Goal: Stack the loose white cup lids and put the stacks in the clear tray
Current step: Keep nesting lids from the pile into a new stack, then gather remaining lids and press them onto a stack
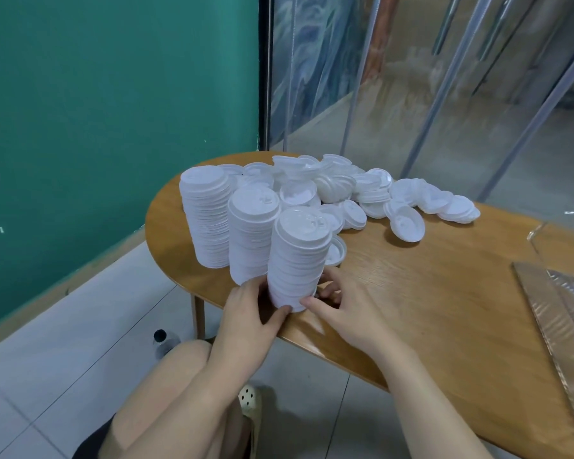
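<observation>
Now both hands are grasping the nearest stack of lids [297, 260] at its base: the left hand [249, 313] and the right hand [342, 309] are curling around it. Two more stacks [226, 223] are standing behind on the tabletop [411, 293], loose lids [362, 190] are lying farther away, and the clear tray [564, 306] is sitting at the right edge.

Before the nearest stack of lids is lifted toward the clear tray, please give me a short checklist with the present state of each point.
1. Left hand holds the base of the nearest stack: ok.
2. Right hand holds its other side: ok.
3. Stack upright: not ok, it leans slightly.
4. Neighbouring middle stack clear of it: not ok, they look to be touching.
5. Clear tray free to receive: cannot tell, mostly out of view.
</observation>
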### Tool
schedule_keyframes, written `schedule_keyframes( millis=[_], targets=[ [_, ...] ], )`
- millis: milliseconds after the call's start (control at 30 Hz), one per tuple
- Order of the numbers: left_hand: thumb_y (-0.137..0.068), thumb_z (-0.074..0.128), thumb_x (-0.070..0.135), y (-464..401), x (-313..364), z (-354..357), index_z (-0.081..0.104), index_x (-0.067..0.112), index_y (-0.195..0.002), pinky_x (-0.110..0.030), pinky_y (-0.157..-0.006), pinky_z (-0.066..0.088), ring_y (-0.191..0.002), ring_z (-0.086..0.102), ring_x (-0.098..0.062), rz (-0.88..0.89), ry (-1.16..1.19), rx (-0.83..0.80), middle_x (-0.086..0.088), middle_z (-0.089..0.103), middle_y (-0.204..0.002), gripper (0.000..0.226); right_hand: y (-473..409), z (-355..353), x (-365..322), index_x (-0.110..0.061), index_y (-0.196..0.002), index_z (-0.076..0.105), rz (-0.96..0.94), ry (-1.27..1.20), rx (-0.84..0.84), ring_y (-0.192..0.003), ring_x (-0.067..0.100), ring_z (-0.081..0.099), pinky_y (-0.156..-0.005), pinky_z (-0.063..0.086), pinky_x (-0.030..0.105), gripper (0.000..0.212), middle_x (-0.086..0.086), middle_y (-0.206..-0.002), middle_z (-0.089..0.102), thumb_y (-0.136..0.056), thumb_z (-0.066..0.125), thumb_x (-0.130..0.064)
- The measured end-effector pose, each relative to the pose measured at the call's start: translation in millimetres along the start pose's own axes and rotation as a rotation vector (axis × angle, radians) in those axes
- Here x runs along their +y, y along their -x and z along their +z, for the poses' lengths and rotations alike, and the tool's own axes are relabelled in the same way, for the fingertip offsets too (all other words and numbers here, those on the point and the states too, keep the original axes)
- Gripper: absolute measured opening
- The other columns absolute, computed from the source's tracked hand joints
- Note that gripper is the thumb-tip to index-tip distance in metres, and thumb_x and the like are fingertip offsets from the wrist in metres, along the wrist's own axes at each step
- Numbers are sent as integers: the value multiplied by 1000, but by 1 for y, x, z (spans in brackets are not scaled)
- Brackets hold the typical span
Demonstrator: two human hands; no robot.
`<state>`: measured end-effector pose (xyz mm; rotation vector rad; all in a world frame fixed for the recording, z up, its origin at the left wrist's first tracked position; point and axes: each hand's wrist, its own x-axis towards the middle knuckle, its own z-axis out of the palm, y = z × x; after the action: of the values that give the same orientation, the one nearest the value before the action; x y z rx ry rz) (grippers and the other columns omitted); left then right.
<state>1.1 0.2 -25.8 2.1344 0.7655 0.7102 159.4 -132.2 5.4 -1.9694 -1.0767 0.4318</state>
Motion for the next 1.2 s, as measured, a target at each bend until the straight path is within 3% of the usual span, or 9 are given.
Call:
schedule_keyframes(
  millis=[100,267,433,567,767,933,1000,1100,1200],
  targets=[
    [-88,80,36,2,3,-3,58,40,-120,-5,-85,36,-103,50,6,2,12,-10,29,58,-110,40,-1,3,2,-48,-134,56,-11,11,11,-98,1,59,-85,50,26,52,-31,-114,62,-86,77,-47],
    [-87,77,42,12,12,-2,59,35,-104,-14,-79,41,-101,57,-1,-34,26,78,19,60,-102,26,6,-10,7,-40,-150,42,31,46,80,-105,-1,58,-91,51,24,75,-23,-128,55,-86,80,-51],
    [-93,70,28,33,27,11,64,21,-104,-25,-80,48,-94,59,-8,199,-22,179,11,61,-98,15,20,-58,36,-34,-135,59,139,107,185,-101,-1,60,-96,54,32,47,-14,-118,58,-92,75,-45],
    [-93,62,35,45,40,35,65,17,-117,-13,-90,43,-97,58,-5,423,-32,-23,10,61,-105,31,41,-94,59,-23,-123,68,194,127,305,-92,-1,61,-81,48,9,30,-4,-107,58,-95,75,-33],
    [-97,60,38,14,82,86,61,21,-137,-30,-109,46,-133,50,-10,498,-139,-351,8,52,-150,44,57,-122,83,-13,-115,72,208,153,438,-93,5,60,-74,42,1,21,4,-109,59,-95,75,-19],
    [-103,56,45,-38,106,122,35,27,-161,-25,-125,15,-156,19,-10,424,-247,-445,9,20,-171,64,30,-126,105,-8,-119,70,220,129,519,-95,-10,59,-79,42,-1,27,3,-112,58,-95,75,-17],
    [-103,51,52,-53,104,131,27,25,-164,-24,-124,2,-159,10,-12,405,-339,-458,5,13,-173,70,13,-127,118,-11,-122,69,227,122,527,-105,6,63,-90,50,12,33,-1,-114,59,-92,78,-23],
    [-105,33,64,-61,102,139,12,23,-167,-25,-122,-12,-160,-3,-12,397,-486,-491,5,0,-174,77,-14,-133,133,-18,-127,67,211,267,520,-114,21,60,-102,50,46,44,-6,-117,62,-88,79,-36],
    [-105,21,67,-59,100,143,2,25,-167,-29,-125,-14,-159,-12,-10,409,-555,-491,6,-9,-174,77,-39,-138,139,-21,-141,59,174,323,478,-129,22,52,-110,45,50,64,0,-138,58,-86,79,-46]
  ],
)
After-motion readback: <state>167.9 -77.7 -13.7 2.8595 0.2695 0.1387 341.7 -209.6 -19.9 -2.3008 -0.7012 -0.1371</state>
